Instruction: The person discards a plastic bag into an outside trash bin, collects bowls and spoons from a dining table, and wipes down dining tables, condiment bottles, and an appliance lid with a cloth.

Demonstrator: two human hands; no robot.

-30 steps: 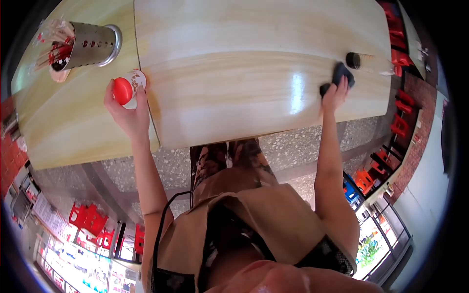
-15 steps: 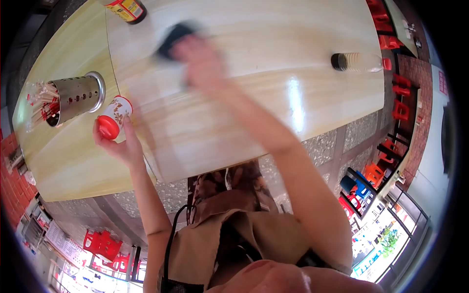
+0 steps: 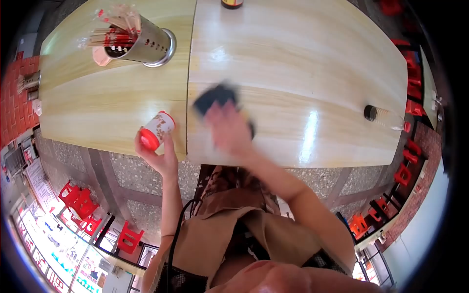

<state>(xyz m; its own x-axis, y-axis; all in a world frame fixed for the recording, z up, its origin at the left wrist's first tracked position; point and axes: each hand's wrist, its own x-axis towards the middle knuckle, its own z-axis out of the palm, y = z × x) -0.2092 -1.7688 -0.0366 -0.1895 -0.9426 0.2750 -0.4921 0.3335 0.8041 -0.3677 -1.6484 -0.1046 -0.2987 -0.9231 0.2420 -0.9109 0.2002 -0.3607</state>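
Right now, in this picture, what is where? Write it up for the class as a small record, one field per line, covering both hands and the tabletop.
Left hand: fingers around the red end of a white-and-red container
Right hand: on a dark cloth, blurred, grip unclear
Tabletop: pale wood pattern, crossed by a seam; cloth right of it
Upper left: perforated metal holder with wrapped sticks
Right side: clear bottle with red top
Top edge: another bottle, cut off
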